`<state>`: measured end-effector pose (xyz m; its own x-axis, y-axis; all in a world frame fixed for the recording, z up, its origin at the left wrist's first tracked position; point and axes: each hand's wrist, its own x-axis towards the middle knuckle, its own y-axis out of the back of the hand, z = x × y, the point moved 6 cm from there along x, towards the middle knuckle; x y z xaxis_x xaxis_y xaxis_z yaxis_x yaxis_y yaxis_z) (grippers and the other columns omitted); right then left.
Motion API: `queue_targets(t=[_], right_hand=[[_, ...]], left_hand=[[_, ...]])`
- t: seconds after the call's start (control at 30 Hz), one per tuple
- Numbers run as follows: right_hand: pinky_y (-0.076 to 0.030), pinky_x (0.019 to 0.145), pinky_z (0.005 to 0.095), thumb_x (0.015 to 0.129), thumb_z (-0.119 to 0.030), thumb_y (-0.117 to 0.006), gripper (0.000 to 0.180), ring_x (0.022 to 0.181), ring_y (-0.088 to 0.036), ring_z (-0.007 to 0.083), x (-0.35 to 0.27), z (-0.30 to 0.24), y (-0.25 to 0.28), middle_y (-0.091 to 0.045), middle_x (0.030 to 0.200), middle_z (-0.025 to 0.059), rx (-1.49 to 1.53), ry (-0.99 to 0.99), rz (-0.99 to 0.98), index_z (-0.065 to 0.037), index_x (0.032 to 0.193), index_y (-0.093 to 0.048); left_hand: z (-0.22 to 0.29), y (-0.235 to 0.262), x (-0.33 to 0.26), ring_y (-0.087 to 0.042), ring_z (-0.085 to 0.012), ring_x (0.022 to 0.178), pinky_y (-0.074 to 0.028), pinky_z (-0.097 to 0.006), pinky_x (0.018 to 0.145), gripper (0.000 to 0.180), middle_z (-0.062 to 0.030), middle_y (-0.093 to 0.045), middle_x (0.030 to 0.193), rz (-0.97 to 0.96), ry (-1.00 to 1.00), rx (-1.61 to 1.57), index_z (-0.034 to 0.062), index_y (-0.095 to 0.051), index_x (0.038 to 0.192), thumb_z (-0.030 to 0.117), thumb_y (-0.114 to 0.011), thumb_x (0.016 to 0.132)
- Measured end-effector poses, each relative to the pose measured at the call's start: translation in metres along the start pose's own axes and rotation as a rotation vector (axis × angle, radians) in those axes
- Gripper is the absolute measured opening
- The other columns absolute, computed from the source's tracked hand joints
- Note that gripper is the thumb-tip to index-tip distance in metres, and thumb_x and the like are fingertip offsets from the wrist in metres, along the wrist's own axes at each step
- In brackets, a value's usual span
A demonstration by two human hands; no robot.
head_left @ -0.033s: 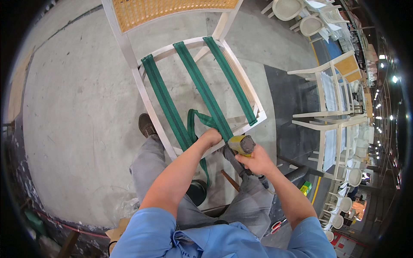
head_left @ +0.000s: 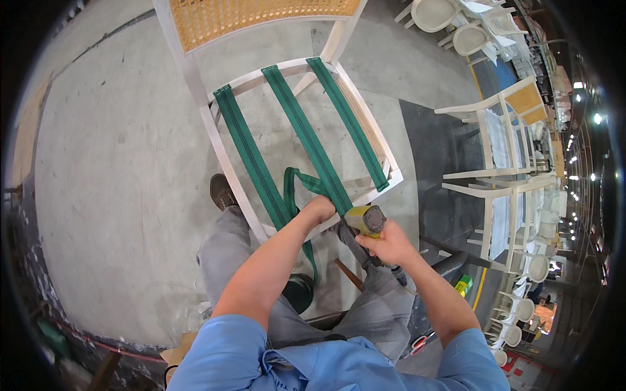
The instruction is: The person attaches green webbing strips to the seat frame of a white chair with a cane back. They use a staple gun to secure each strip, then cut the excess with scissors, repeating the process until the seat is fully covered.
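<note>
Right grip (head_left: 391,244) snug round yellow tool (head_left: 365,219), left grip (head_left: 317,209) unclear, pale chairs (head_left: 499,140) at right

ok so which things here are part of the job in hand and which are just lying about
In the job: pale chair frame; green straps across its seat; yellow tool in the right hand; loose green strap by the left hand.

Apparently lying about: red-handled scissors, unheld; small green box; other chairs at right.
</note>
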<state>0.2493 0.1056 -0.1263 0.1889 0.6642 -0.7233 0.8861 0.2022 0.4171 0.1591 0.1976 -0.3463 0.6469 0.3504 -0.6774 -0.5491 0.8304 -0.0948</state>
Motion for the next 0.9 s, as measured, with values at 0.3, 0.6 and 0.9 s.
queue_targets(t=[0.3,0.6,0.9], right_hand=[[-0.046,0.053,0.0246,0.094,-0.019,-0.079,0.029,0.064,-0.056,0.0065,-0.075,0.016,0.067,-0.066,0.089,0.0002,0.391,0.162,0.124,-0.001,0.114,-0.066],[-0.046,0.053,0.0259,0.095,-0.01,-0.076,0.029,0.061,-0.054,0.0077,-0.126,0.074,0.099,-0.066,0.097,0.0043,0.523,0.202,0.245,0.001,0.119,-0.063],[-0.046,0.053,0.0248,0.095,-0.016,-0.078,0.028,0.06,-0.055,0.007,-0.13,0.053,0.096,-0.065,0.087,0.0012,0.541,0.27,0.208,0.0,0.115,-0.066]], left_hand=[[0.045,0.024,-0.061,-0.073,-0.0349,0.087,-0.058,-0.044,0.073,0.025,-0.0213,-0.074,0.096,0.201,0.076,0.027,-0.0039,-0.072,0.103,0.015,-0.058,0.095],[0.015,-0.087,-0.143,-0.066,-0.0301,0.109,-0.052,-0.042,0.084,0.062,-0.0199,-0.064,0.135,0.311,-0.037,-0.078,0.0095,-0.047,0.153,0.019,-0.069,0.095],[-0.016,-0.087,-0.079,-0.055,-0.0251,0.126,-0.048,-0.039,0.098,0.049,-0.0126,-0.044,0.156,0.317,0.0,-0.437,0.0104,-0.059,0.137,0.026,-0.076,0.094]])
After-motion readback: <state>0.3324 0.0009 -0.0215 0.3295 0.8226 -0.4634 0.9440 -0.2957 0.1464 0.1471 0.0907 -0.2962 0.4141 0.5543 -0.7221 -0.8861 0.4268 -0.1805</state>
